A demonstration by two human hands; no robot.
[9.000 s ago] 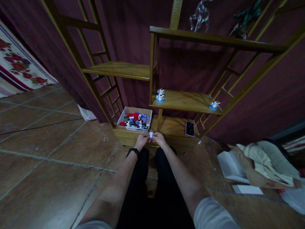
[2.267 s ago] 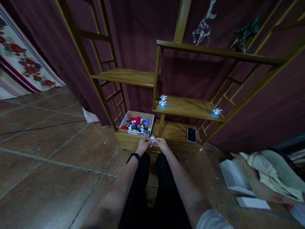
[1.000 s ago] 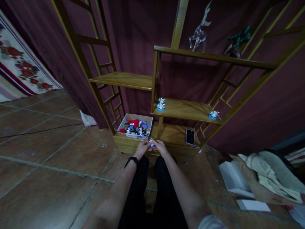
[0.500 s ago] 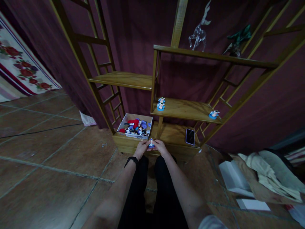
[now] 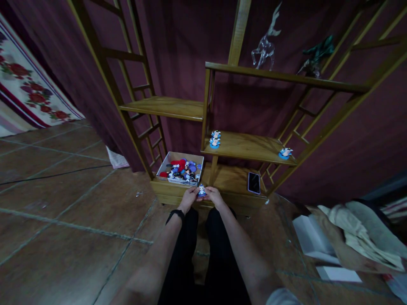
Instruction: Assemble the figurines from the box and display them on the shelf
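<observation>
Between my two hands is a small figurine in white and blue-purple on a purple base. My left hand grips its left side, and my right hand grips its right side. It is held upright just in front of the low drawer front of the wooden shelf unit. Close behind my left hand stands an open cardboard box with several figurines and red and purple pieces jumbled inside. On the shelf above, blue-based figurines stand at the left end, and another blue-based figurine stands at the right end.
A phone lies on the lower board to the right. A clear glass deer and a green ornament stand on the upper shelf. White boxes and cloth lie on the floor at right.
The figurine between my hands has tipped slightly, so more of its front now shows. Both hands stay in almost the same place, and the other things are unmoved.
</observation>
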